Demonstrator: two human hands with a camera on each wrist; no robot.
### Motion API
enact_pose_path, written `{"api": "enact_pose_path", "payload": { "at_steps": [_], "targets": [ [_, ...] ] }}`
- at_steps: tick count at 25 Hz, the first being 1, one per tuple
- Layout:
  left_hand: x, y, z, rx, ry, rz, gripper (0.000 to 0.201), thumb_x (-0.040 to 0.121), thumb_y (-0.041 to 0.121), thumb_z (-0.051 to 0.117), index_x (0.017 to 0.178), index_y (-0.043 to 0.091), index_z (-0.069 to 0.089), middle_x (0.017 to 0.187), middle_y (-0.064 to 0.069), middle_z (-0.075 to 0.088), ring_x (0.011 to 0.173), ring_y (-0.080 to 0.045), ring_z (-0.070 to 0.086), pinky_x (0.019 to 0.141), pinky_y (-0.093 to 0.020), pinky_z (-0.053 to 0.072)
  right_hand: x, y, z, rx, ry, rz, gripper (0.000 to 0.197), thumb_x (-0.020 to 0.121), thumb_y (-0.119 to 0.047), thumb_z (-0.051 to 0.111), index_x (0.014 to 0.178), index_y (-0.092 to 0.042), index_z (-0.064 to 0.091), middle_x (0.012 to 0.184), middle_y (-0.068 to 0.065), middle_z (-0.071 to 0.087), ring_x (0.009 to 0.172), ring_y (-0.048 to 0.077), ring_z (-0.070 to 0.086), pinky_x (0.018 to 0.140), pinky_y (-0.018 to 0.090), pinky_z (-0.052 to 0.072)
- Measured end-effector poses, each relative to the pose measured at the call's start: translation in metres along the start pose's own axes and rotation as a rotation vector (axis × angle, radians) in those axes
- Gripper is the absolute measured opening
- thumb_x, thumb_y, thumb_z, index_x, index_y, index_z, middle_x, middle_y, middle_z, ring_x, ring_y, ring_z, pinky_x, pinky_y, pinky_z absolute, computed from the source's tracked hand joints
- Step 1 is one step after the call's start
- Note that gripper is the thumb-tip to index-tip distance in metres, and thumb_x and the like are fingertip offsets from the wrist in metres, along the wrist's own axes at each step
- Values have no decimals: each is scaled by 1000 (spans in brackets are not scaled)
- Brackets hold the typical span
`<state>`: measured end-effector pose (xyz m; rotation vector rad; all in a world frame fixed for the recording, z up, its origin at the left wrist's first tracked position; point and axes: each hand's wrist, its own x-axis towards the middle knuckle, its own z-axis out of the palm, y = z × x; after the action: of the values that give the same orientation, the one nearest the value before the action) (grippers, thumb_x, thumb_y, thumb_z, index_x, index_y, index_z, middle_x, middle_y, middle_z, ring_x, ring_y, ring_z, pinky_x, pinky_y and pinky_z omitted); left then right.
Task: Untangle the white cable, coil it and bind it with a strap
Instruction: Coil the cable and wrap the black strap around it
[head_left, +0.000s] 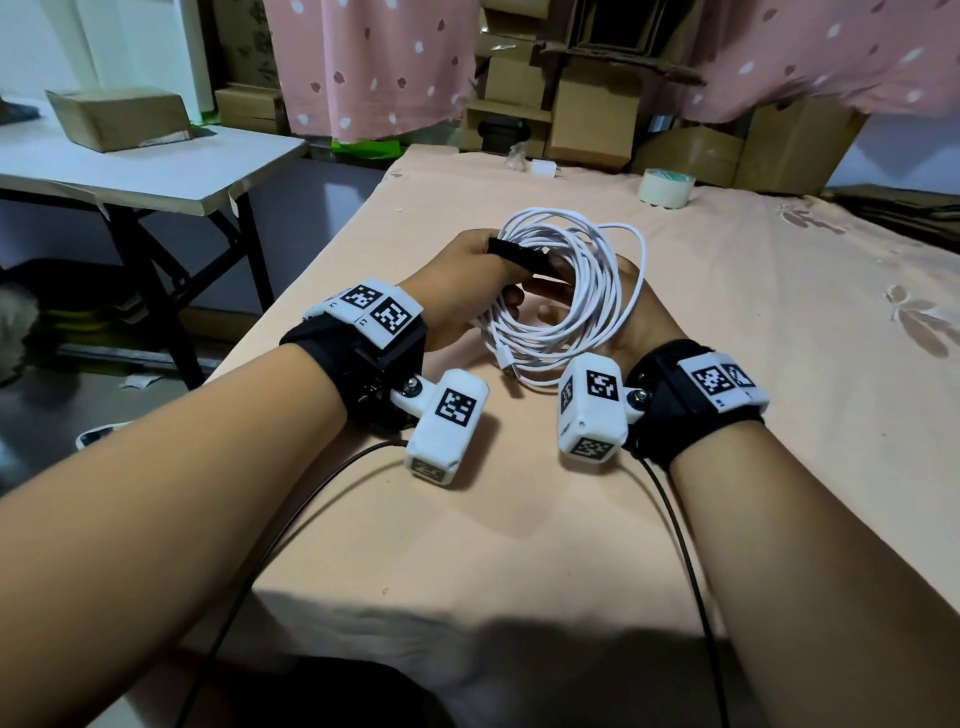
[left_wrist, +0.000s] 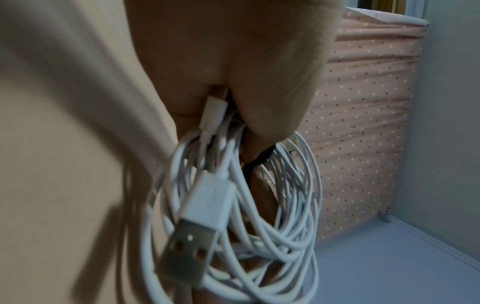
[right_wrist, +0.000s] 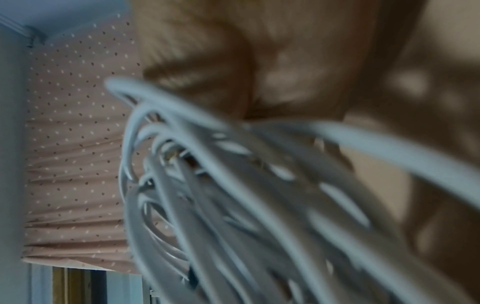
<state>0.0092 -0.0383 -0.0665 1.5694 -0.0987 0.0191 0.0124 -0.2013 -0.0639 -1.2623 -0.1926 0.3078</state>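
The white cable (head_left: 597, 280) is wound into a loose coil and held just above the peach tablecloth (head_left: 779, 312). My left hand (head_left: 457, 280) grips the coil's left side, and a black strap (head_left: 519, 255) lies across the strands at its fingers. My right hand (head_left: 631, 312) holds the right side, mostly hidden behind the loops, with fingers poking through the middle. The USB plug (head_left: 506, 365) hangs at the near edge. In the left wrist view the coil (left_wrist: 285, 185), plug (left_wrist: 192, 236) and strap (left_wrist: 259, 160) hang below the palm. The right wrist view shows blurred strands (right_wrist: 233, 205).
A roll of clear tape (head_left: 666, 187) and a small white item (head_left: 543, 167) sit at the table's far edge. Cardboard boxes (head_left: 587, 119) are stacked behind under pink curtains. A white folding table (head_left: 130, 171) with a box (head_left: 119, 117) stands to the left.
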Motion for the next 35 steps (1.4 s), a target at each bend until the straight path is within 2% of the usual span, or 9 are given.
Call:
{"api": "enact_pose_path", "payload": {
  "at_steps": [2, 5, 7, 13, 18, 23, 27, 31, 35],
  "targets": [
    [-2, 2, 2, -13, 6, 3, 23, 98, -5, 45, 94, 6, 64, 76, -8, 55, 53, -14, 47, 51, -26, 43, -4, -3, 2, -30, -9, -31, 23, 103, -16, 48, 99, -7, 69, 88, 12, 71, 77, 28, 64, 65, 32, 56],
    [2, 0, 0, 8, 38, -3, 20, 97, -4, 44, 103, 5, 61, 89, -19, 56, 53, -16, 48, 55, -29, 43, -8, -5, 5, -36, -33, -77, 29, 105, -13, 42, 90, -9, 66, 72, 5, 73, 60, 19, 69, 55, 28, 57],
    [7, -2, -2, 29, 68, -20, 25, 95, -2, 45, 116, 1, 57, 97, -28, 58, 55, -17, 51, 56, -31, 44, -7, -5, 5, -32, -27, -100, 29, 106, -12, 40, 93, -9, 66, 73, 5, 74, 60, 16, 71, 56, 26, 58],
    [12, -7, -5, -3, 43, -45, 50, 82, 7, 63, 126, -10, 47, 82, -19, 55, 49, -17, 48, 48, -28, 44, 2, 0, 1, -27, 65, -43, 23, 102, -8, 50, 91, -2, 69, 74, 13, 67, 63, 19, 67, 58, 26, 58],
    [10, -8, -8, -21, -17, -25, 70, 67, -6, 75, 128, -17, 44, 94, -32, 59, 77, -36, 52, 49, -31, 49, 0, 1, 8, 29, 117, 27, 23, 100, -8, 50, 83, 2, 63, 65, 17, 57, 48, 21, 61, 47, 25, 53],
    [1, -2, -4, -118, -39, 7, 46, 76, -17, 67, 118, -3, 53, 95, -26, 59, 58, -25, 58, 47, -27, 46, -11, -3, 11, 75, 38, -4, 48, 102, -5, 43, 61, -4, 66, 52, 12, 55, 39, 18, 56, 41, 20, 47],
    [-4, 5, 1, -125, -83, 35, 20, 84, 7, 67, 102, 0, 61, 88, -23, 51, 51, -19, 36, 47, -28, 34, -8, -2, 9, 24, 95, -56, 22, 99, -6, 52, 84, 0, 66, 65, 11, 64, 50, 16, 62, 49, 22, 52],
    [2, 3, -1, -119, 33, 44, 35, 89, 13, 67, 112, -11, 58, 89, -23, 54, 46, -17, 37, 45, -25, 35, -1, 1, 8, 51, 102, -52, 17, 99, -5, 51, 99, 6, 64, 69, 13, 62, 53, 16, 63, 51, 25, 54],
    [6, 1, -3, -150, 55, 41, 26, 89, 15, 65, 111, 2, 58, 94, -20, 50, 45, -17, 35, 45, -24, 34, 3, 2, 2, 35, 40, -62, 29, 100, -3, 49, 84, 3, 72, 71, 11, 72, 59, 16, 70, 54, 25, 57]
  ]
}}
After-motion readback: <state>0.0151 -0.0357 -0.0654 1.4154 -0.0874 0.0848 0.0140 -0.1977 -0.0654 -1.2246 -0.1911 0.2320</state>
